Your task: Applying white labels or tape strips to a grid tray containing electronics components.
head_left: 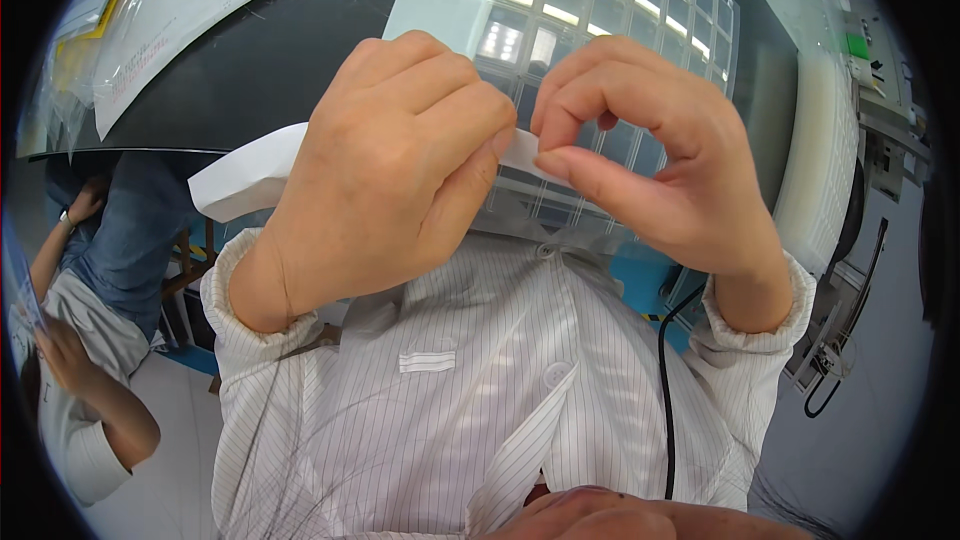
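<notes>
A white strip (250, 176), like paper or tape, runs behind my left hand, and its broad end sticks out to the left. My left hand (395, 155) is closed around it, with the thumb pressed against the curled fingers. A short piece of the strip shows between the two hands. At that piece's right end, my right hand (670, 130) is curled, thumb and index fingertip pinching its edge. Just beyond both hands lies a clear plastic tray (640, 25) with many rectangular compartments. Whatever else my left fingers touch is hidden behind the hand.
Printed sheets in clear sleeves (190, 25) lie at the far left on the dark table (260, 70). A stack of white trays (818, 150) stands at the right. Another person (90, 340) sits at the left. A black cable (667, 390) hangs along my front.
</notes>
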Available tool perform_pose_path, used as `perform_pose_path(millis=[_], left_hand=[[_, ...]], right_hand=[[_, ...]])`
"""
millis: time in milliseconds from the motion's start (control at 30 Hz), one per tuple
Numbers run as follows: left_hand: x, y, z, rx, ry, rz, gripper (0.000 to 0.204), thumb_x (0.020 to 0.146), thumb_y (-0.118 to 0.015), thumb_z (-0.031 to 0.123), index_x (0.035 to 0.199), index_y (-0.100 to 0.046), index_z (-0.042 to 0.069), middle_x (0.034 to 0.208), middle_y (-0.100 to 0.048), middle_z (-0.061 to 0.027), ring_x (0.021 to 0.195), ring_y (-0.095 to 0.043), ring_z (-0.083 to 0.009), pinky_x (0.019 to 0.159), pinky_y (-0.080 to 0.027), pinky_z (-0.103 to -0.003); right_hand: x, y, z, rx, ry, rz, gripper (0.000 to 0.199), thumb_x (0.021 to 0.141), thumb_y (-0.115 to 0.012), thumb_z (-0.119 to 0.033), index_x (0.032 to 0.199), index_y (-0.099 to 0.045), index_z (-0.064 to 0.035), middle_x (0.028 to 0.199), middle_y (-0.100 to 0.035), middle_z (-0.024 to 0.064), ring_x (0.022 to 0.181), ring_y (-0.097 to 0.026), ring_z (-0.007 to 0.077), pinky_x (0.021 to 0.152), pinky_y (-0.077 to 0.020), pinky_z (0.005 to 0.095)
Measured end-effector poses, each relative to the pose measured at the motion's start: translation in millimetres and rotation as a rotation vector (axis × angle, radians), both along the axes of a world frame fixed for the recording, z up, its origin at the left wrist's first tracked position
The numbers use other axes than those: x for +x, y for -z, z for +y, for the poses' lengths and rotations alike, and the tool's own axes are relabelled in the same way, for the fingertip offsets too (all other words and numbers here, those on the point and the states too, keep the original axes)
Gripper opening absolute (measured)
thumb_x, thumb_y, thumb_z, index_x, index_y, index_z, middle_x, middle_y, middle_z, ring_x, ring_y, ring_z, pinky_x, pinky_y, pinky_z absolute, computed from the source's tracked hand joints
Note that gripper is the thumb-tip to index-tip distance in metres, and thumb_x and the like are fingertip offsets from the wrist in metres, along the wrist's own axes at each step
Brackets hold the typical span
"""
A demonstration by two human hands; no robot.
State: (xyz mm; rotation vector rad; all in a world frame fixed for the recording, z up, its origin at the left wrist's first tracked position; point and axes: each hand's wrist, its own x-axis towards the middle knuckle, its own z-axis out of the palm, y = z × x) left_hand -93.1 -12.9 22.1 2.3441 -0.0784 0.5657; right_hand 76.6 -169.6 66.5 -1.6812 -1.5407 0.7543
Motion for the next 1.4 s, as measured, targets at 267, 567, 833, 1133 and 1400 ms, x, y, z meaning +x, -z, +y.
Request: perform_pose_path(millis=[267,567,833,1133,1400], left_hand=[[3.6,11.5,-2.4,0.043,-0.07,-0.059,0.005,0.084,-0.064,-0.003,0.089,-0.063,-0.001,0.106,-0.072,-0.0154,0.107,-0.067,-0.0338,0.093,-0.05,-0.04],[2.6,17.9,0.8,0.043,-0.083,-0.066,0.005,0.084,-0.063,-0.004,0.089,-0.063,-0.002,0.115,-0.073,-0.0167,0.114,-0.068,-0.0352,0.097,-0.05,-0.042],[6.4,20.7,7.8,0.032,-0.064,-0.063,0.005,0.084,-0.063,-0.004,0.088,-0.063,-0.002,0.115,-0.073,-0.0165,0.113,-0.068,-0.0348,0.096,-0.051,-0.042],[6.5,21.9,10.5,0.039,-0.048,-0.057,0.005,0.083,-0.063,-0.004,0.087,-0.063,-0.001,0.115,-0.074,-0.0163,0.114,-0.068,-0.0347,0.096,-0.05,-0.042],[9.1,21.9,9.0,0.03,-0.037,-0.067,0.004,0.083,-0.063,-0.004,0.087,-0.063,-0.001,0.115,-0.074,-0.0161,0.115,-0.068,-0.0345,0.097,-0.05,-0.042]], right_hand=[[22.3,4.6,35.8,-0.316,0.388,0.226,0.012,0.096,-0.072,-0.011,0.097,-0.068,0.0011,0.094,-0.059,0.0028,0.074,-0.053,0.0067,0.063,-0.0435,0.0221],[17.4,21.4,43.5,-0.244,0.431,0.171,0.015,0.096,-0.072,-0.012,0.096,-0.069,0.0033,0.1,-0.061,0.0019,0.079,-0.054,0.006,0.068,-0.0453,0.0205],[20.5,21.3,49.4,-0.251,0.426,0.345,0.014,0.095,-0.073,-0.011,0.096,-0.069,0.0024,0.106,-0.061,0.0045,0.085,-0.055,0.0067,0.072,-0.046,0.0207],[21.3,24.1,52.9,-0.216,0.377,0.071,0.013,0.094,-0.071,-0.008,0.093,-0.068,0.0044,0.1,-0.06,0.009,0.088,-0.058,0.0149,0.078,-0.047,0.0268],[44.7,77.5,51.2,0.601,-0.079,0.213,0.012,0.093,-0.071,-0.006,0.092,-0.067,0.0048,0.097,-0.059,0.0096,0.086,-0.058,0.0166,0.076,-0.0473,0.0277]])
